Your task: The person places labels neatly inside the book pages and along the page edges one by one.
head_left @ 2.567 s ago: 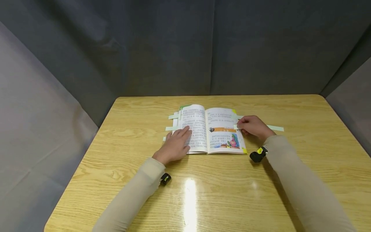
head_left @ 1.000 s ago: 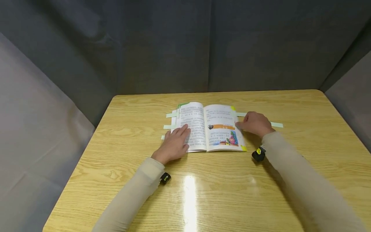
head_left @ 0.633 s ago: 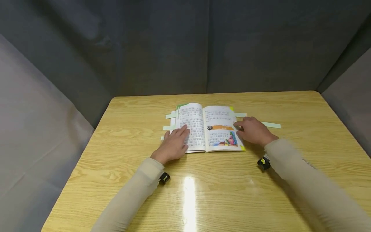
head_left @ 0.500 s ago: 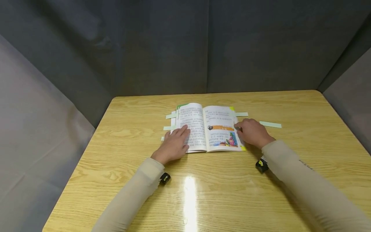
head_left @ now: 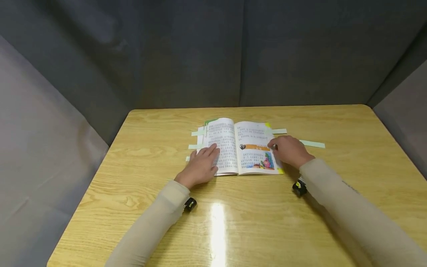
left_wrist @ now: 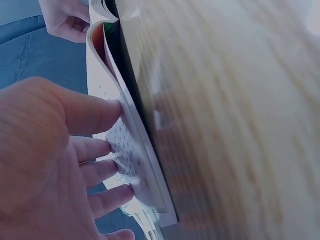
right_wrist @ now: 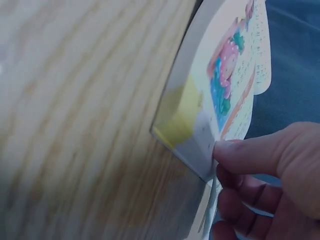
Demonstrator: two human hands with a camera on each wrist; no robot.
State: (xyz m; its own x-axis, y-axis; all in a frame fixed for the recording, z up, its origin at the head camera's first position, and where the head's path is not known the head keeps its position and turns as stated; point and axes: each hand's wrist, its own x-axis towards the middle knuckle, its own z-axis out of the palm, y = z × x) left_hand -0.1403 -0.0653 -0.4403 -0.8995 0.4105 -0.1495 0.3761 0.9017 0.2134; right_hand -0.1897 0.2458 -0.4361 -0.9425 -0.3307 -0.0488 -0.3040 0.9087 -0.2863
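An open book [head_left: 254,128] with printed text and a colourful picture lies on the table. My left hand [head_left: 199,167] rests on its left page, fingers spread and nearly straight; the left wrist view shows the thumb [left_wrist: 97,114] by the near edge. At the right page's outer edge, my right hand [head_left: 291,150] pinches a pale green paper strip [right_wrist: 213,197] against the page, its thumb on top and the other fingers curled below. In the head view this strip is hidden by the hand. Another green strip [head_left: 280,131] sticks out from the page above it.
Several pale green strips, one of them a tab [head_left: 194,147], project from the book's left side. A loose green strip [head_left: 313,144] lies on the wooden table [head_left: 253,218], right of my right hand. A dark curtain [head_left: 186,55] hangs behind.
The end of the strip that showed past my right fingertips on the page is now covered by that hand, which has moved slightly and turned. The left hand keeps its place on the page.
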